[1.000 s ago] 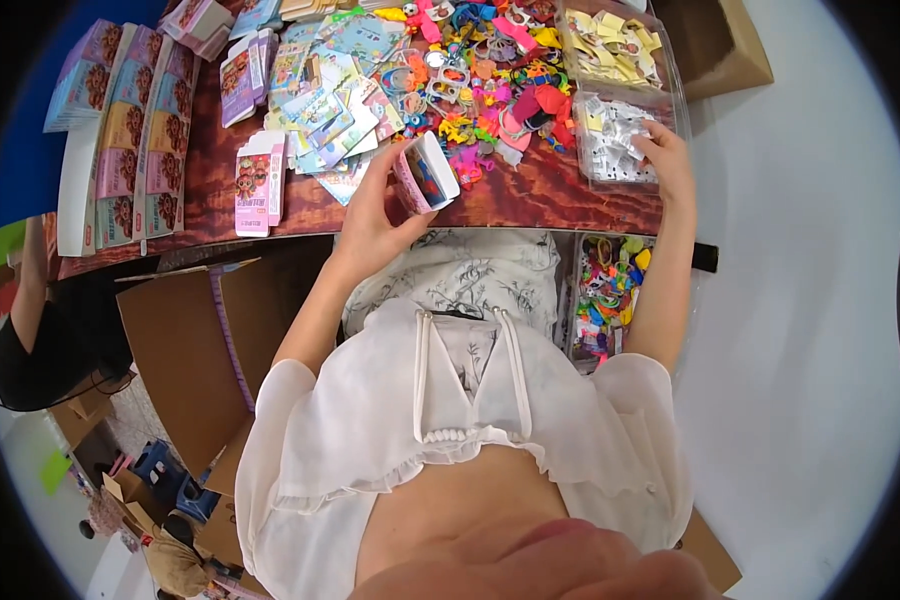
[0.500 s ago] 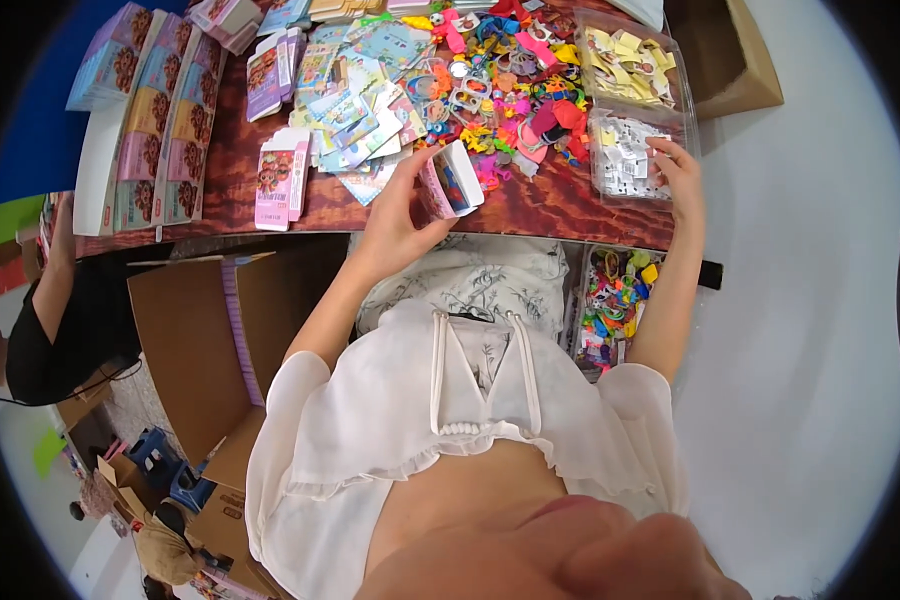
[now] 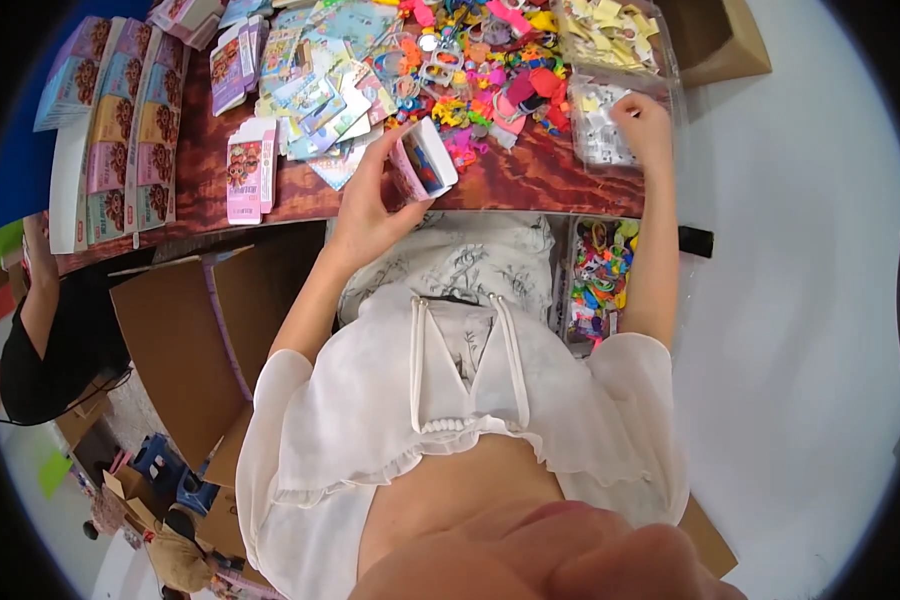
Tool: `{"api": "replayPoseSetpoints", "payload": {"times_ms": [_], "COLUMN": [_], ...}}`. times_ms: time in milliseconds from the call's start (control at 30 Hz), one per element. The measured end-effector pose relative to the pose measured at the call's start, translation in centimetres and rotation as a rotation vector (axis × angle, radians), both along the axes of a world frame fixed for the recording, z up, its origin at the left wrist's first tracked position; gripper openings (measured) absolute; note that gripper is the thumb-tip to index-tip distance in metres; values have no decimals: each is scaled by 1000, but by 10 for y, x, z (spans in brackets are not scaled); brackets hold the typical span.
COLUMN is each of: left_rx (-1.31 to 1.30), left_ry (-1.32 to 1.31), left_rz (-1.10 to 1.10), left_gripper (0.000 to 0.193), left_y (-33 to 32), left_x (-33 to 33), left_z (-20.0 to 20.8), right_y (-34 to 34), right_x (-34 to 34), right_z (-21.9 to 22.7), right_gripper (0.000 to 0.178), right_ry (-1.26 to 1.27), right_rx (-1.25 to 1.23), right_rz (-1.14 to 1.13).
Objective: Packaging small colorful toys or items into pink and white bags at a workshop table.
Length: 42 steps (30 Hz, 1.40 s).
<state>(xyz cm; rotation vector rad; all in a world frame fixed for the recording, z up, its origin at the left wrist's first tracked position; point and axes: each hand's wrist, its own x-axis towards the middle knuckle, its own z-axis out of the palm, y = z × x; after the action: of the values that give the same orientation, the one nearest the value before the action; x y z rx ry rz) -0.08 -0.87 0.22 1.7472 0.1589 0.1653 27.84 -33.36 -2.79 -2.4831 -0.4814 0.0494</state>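
Note:
My left hand [image 3: 370,210] is wrapped round a small pink carton [image 3: 407,178] near the table's front edge. The carton's top is open toward the right, with a white flap folded out and something blue and red inside. My right hand [image 3: 646,128] is over a clear plastic tray [image 3: 607,178] of small white printed slips [image 3: 598,138]. Its fingers are curled together in a pinch, and whatever they hold is too small to make out. Between the hands lies a heap of colourful small plastic toys [image 3: 510,75]. Left of it spread pastel cards [image 3: 335,100].
A flat pink carton [image 3: 250,170] and purple cartons [image 3: 235,70] lie to the left. Beyond them stand rows of stacked cartons [image 3: 120,130]. Yellow slips [image 3: 610,40] fill another tray section. A bin of toys [image 3: 600,275] sits below the table edge. Another person's arm [image 3: 38,290] shows far left.
My right hand's fingers have curled in over the white slips, where they were more stretched out before. My left hand still holds the pink carton. The whole view has shifted slightly.

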Motion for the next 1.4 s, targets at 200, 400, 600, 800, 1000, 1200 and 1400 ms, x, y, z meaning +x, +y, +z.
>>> {"api": "replayPoseSetpoints", "payload": {"times_ms": [200,400,600,800,1000,1200,1400], "left_rx": [27,229,278,397,533,552,600], "left_ry": [-25,-147,-150,-100,-135,-184,-221], "left_rz": [20,18,3,45,138,167,179], "left_gripper": [82,74,76,80,78,78,79], "left_y": [0,1,-6,-23,-12,-7,-11], "left_x": [12,40,48,40,30,36,36], "left_z": [-8,5,9,9,6,1,0], "right_y": [-7,33,105,149,166,171,170], "right_x": [-5,-39,-104,-140,-147,-142,-143], "right_z": [10,61,115,96,86,100,86], "right_gripper": [10,12,33,40,22,25,19], "right_ry": [-6,159,316,-138,-223,187,-361], "right_rx": [111,491,572,291,194,263,120], "right_rz": [-165,-128,239,272,419,303,448]}}
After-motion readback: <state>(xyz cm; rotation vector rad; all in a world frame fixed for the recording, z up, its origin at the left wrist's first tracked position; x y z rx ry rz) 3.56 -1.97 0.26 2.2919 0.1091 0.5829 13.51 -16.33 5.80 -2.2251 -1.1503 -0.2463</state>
